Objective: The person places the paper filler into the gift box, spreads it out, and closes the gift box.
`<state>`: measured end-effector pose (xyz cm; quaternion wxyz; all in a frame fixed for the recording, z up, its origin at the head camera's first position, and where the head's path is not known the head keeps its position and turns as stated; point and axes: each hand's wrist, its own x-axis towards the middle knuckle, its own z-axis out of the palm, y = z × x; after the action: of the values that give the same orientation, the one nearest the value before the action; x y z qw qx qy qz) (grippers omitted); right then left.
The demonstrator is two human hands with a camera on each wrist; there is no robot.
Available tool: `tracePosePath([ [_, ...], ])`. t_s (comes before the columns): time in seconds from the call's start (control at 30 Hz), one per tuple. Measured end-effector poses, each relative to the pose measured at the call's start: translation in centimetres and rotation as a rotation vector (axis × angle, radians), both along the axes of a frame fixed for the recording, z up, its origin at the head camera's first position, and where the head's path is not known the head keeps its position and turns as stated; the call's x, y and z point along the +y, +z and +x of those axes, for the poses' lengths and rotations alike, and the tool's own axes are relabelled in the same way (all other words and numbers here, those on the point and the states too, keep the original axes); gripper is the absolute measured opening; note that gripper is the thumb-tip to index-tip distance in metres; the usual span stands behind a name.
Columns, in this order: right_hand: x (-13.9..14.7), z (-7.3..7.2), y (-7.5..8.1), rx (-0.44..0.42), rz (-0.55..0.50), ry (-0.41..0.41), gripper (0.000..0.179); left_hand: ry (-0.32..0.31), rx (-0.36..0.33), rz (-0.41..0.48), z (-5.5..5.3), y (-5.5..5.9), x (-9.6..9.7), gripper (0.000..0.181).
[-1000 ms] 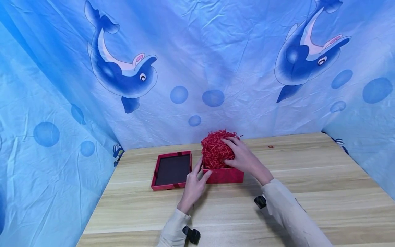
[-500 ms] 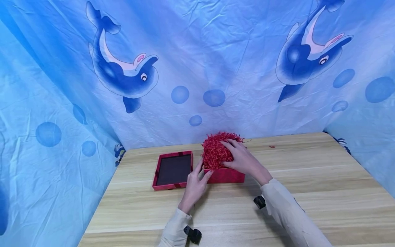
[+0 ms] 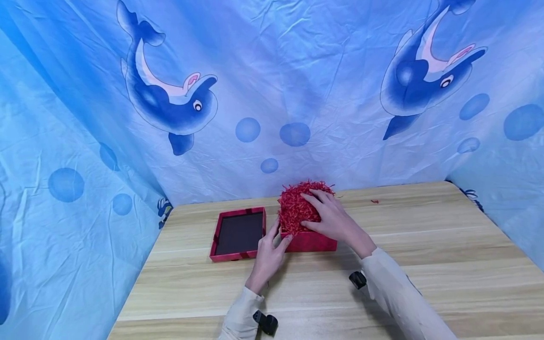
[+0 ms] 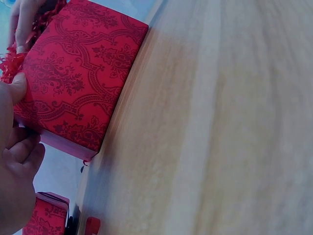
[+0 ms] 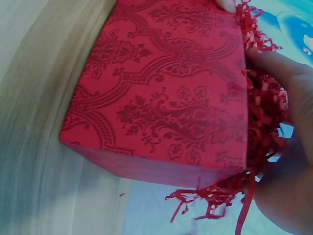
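A red patterned gift box stands on the table, heaped above its rim with red shredded paper. My left hand holds the box's front left corner; the left wrist view shows the thumb at the rim and the fingers at the side wall. On top of the heap rests my right hand, its fingers spread over the paper. Seen from the right wrist, the right thumb touches the paper at the rim. The inside of the box is hidden under the shreds.
Left of the box lies its lid, dark inside face up, with red edges. A small red shred lies on the wooden table to the right. A blue curtain with dolphins hangs behind the table.
The right hand has shifted slightly over the paper, its thumb moving left. The heap sits a little lower than a second ago. The left hand stays at the corner.
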<state>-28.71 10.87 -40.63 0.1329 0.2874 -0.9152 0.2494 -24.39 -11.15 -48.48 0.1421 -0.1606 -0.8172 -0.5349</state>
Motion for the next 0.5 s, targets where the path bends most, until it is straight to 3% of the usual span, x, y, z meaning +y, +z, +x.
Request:
tracePosePath([
  [0.3, -0.28, 0.71, 0.51, 0.082, 0.000, -0.026, 0.062, -0.017, -0.008, 0.019, 0.11, 0.17, -0.02, 0.069],
  [0.5, -0.67, 0.98, 0.38, 0.013, 0.051, -0.040, 0.060, -0.013, -0.007, 0.014, 0.10, 0.10, 0.00, 0.068],
])
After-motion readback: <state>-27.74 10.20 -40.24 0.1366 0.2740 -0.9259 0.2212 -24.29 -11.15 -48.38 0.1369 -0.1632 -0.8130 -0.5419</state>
